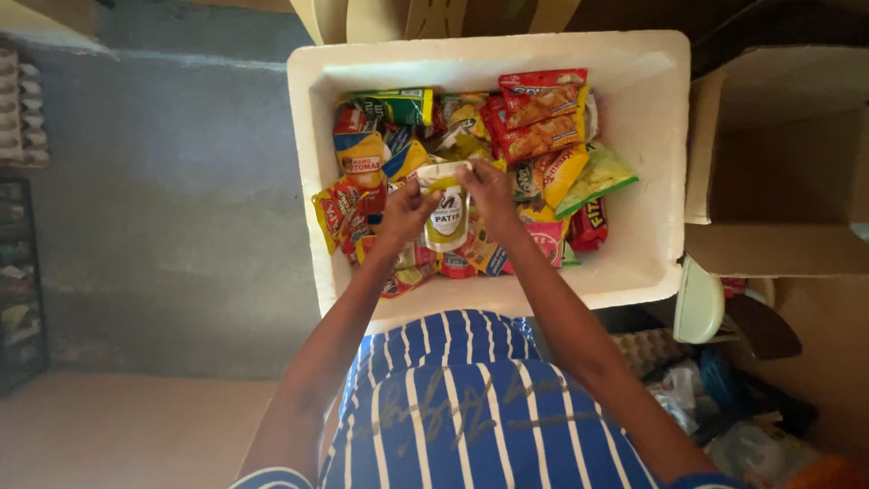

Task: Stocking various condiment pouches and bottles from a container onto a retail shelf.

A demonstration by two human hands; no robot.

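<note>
Currently both hands hold one pouch (447,215) above the foam box (654,136). Left hand (405,210) closes on its 9 o'clock edge, right hand (487,190) pinches the 1 o'clock top corner, apparently to keep it upright and steady. Pouch sits between the grips, over loose packets (541,118) filling the box.

1. Looks like a small shop's storeroom — white foam box (647,163) crammed with snack packets (541,113).
2. Cardboard carton (778,172), stacked egg trays (23,109), stocked shelf (18,281) along a bare concrete wall (181,181).
</note>
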